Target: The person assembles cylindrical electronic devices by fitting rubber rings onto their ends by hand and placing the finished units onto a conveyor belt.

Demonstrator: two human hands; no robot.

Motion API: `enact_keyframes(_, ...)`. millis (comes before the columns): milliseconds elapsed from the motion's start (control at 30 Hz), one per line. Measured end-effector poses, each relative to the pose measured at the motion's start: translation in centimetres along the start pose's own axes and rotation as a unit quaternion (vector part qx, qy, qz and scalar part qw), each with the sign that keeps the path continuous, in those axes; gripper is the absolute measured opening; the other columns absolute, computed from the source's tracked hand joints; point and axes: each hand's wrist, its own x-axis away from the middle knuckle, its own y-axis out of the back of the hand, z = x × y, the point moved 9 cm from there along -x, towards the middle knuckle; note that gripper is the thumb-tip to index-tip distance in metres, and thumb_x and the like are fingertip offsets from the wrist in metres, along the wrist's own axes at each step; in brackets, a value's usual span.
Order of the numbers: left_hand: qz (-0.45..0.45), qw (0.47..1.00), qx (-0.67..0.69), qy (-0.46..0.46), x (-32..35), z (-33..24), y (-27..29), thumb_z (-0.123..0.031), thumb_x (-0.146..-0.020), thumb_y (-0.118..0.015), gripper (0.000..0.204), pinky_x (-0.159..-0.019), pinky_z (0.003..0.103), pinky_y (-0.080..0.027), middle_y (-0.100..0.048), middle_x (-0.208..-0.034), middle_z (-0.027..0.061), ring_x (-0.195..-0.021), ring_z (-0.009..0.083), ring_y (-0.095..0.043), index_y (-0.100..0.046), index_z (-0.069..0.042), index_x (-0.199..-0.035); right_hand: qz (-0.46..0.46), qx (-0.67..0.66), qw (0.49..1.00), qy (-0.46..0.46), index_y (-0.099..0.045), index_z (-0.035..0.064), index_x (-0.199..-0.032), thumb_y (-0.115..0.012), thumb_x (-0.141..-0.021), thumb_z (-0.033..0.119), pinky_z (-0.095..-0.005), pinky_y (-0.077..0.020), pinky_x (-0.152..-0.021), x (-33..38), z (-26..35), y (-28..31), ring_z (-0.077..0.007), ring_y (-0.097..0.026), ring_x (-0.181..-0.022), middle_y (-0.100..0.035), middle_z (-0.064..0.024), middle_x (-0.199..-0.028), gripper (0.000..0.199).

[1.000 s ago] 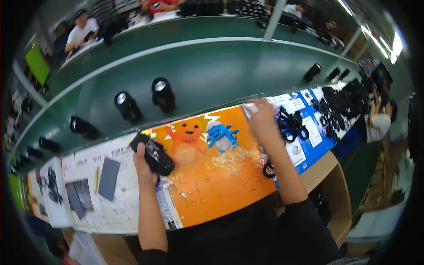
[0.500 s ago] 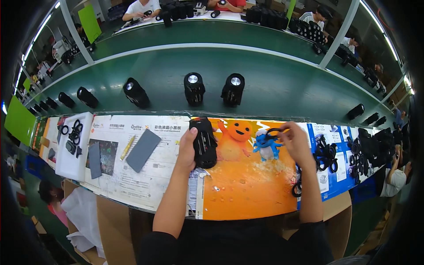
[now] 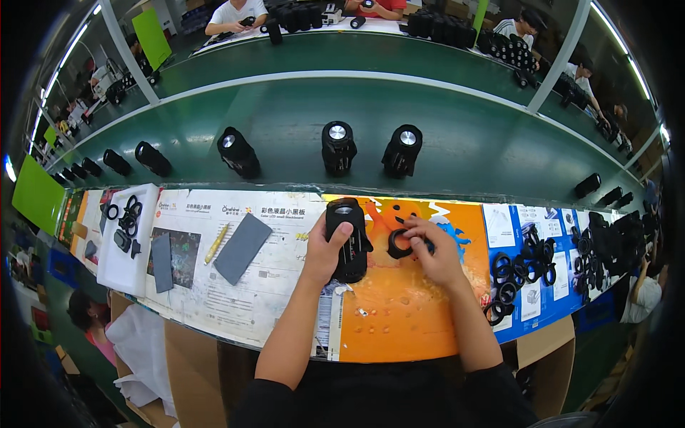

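Observation:
My left hand [image 3: 327,251] is wrapped round a black cylindrical speaker [image 3: 350,250], which stands nearly upright over the seam between the white and orange mats. Its round top end faces up, with my thumb along its side. Just to the right, my right hand [image 3: 435,251] pinches a black ring [image 3: 399,244] between thumb and fingers. A gap separates the ring from the speaker. More black rings [image 3: 505,292] lie in a loose heap on the blue printed mat, right of my right forearm.
Several black speakers [image 3: 338,148] stand along the green conveyor [image 3: 285,121] beyond the table. At left are a white foam tray [image 3: 118,267] with black parts, two grey pads [image 3: 242,250] and a yellow pen [image 3: 217,244]. Other people sit across the conveyor.
My right hand has come down and left, bringing the black ring closer to the speaker. The speaker's top end now tilts more toward me. The whole view has shifted slightly.

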Motion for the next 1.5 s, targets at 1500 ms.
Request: enact_keyframes(1500, 0.085, 0.98, -0.169, -0.068, 1.3, -0.8, -3.0, -0.049, -0.093, -0.085, 0.078, -0.092, 0.036, -0.059, -0.074, -0.121, 0.0162, -0.104, 0.0252, -0.073, -0.056, -0.002, -0.147, 0.245, 0.039, 0.959, 0.138, -0.078, 0.0226, -0.144, -0.077, -0.095, -0.002, -0.045, -0.0549, -0.115, -5.6, 13.6, -1.7, -0.0338, -0.063, -0.136, -0.07, -0.0063, -0.154, 0.055)
